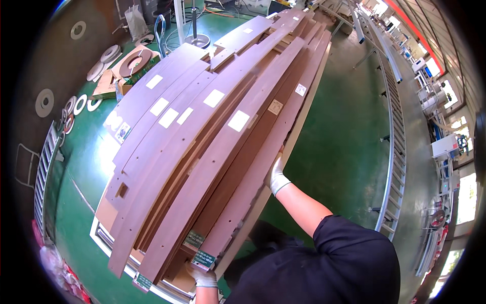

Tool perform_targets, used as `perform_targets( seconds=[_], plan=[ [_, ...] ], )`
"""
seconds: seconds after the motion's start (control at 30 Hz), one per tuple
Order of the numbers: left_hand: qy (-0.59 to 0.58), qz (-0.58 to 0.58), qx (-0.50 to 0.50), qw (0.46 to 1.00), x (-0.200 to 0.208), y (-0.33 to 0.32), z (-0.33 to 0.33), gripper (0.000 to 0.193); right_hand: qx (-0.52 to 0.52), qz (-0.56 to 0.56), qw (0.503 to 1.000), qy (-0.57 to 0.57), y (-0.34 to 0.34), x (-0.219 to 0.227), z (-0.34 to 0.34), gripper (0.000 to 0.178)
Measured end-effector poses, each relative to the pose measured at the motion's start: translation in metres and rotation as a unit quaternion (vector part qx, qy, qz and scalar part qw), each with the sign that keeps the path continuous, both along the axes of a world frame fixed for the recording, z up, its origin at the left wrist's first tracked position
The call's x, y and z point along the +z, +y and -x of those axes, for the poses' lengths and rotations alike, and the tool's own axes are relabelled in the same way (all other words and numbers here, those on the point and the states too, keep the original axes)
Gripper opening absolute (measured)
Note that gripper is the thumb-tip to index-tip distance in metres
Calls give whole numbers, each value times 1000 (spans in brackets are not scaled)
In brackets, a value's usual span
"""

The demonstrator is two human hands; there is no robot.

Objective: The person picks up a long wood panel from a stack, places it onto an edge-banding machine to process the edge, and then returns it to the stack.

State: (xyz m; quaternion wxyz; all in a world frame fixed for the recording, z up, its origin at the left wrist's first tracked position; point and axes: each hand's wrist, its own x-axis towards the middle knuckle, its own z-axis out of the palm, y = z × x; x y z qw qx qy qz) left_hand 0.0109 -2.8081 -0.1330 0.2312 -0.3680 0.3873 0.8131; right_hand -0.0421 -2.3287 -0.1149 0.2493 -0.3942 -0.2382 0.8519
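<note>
Long brown wood-look boards (195, 175) lie side by side in a stack, running away from me, several with white labels. The board nearest my body (253, 190) has a rough, chipped-looking edge on my side. My right hand (277, 175), in a pale glove, is closed on that edge about midway along, some fingers hidden by the board. At the near end, my gloved left hand (202, 276) is closed around the board's corner, just below a green label (203, 260). Its fingertips are partly hidden beneath the end.
A metal roller conveyor (392, 152) runs along the right over a green floor. Rolls of edge tape (109, 54) and an open cardboard box (132, 66) lie at the far left. A ladder-like metal rack (44, 175) and plastic bags (54, 263) stand at the left.
</note>
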Motion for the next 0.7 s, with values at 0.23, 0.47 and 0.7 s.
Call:
perform_targets(
  seconds=[0.23, 0.47, 0.7],
  plan=[
    [20, 37, -34, 999, 1, 85, 4, 51, -20, 12, 999, 28, 84, 7, 8, 99],
    [23, 65, -86, 994, 24, 185, 27, 51, -28, 4, 999, -24, 169, 12, 23, 106],
    [73, 33, -148, 986, 37, 265, 39, 51, -30, 7, 997, -69, 229, 46, 35, 108]
  ],
)
